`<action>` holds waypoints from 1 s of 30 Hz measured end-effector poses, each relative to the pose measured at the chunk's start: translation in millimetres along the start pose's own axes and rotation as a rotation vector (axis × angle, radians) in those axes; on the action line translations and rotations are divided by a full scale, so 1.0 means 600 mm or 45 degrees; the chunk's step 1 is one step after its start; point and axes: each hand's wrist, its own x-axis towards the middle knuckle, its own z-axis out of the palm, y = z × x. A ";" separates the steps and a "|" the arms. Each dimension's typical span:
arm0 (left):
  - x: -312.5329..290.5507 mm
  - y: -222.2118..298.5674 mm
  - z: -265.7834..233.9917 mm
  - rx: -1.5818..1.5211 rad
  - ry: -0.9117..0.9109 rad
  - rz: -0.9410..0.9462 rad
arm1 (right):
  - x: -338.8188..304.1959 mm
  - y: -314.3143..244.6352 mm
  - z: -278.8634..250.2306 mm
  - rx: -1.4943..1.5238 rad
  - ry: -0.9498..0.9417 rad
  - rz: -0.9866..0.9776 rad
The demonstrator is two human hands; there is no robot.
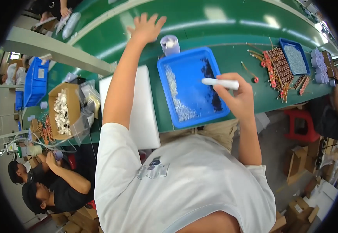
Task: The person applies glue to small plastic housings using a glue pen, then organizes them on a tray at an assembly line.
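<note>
My right hand [239, 97] pinches a white, pen-like tube [227, 83] with a narrower end that points left. It is held over the right side of a shallow blue tray [169, 105]. Small black pieces [216, 101] lie along the tray's right side, and small clear or whitish pieces [184, 111] along its left and lower left. My left hand [147, 30] reaches far forward with its fingers spread, holding nothing, above the green worktop. Whether it touches the surface I cannot tell. Close to it stands a pale purple cup [170, 44] with white items inside.
White foam board [143, 108] lies left of the tray. Farther left is a cardboard box [52, 99] of white parts. On the right are bundled brown-and-red wired parts [277, 68], a second blue tray [295, 56] and purple cups [318, 66]. Co-workers [56, 190] sit at the left.
</note>
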 end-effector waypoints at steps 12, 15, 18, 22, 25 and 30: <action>-0.074 0.065 0.020 -0.311 -0.152 0.533 | -0.076 0.058 0.088 0.261 0.049 0.053; -0.105 0.085 -0.010 -0.404 -0.219 0.464 | -0.075 0.061 0.090 0.199 0.066 0.016; -0.130 0.084 -0.012 -0.447 -0.142 0.458 | -0.073 0.060 0.095 0.150 0.075 -0.037; -0.143 0.076 0.034 -0.441 0.124 0.512 | -0.071 0.059 0.097 0.072 0.050 -0.073; -0.141 0.073 0.058 -0.422 0.231 0.474 | -0.071 0.060 0.097 0.039 0.022 -0.092; -0.159 0.076 -0.004 -0.788 0.394 0.416 | -0.067 0.042 0.099 -0.155 0.063 -0.240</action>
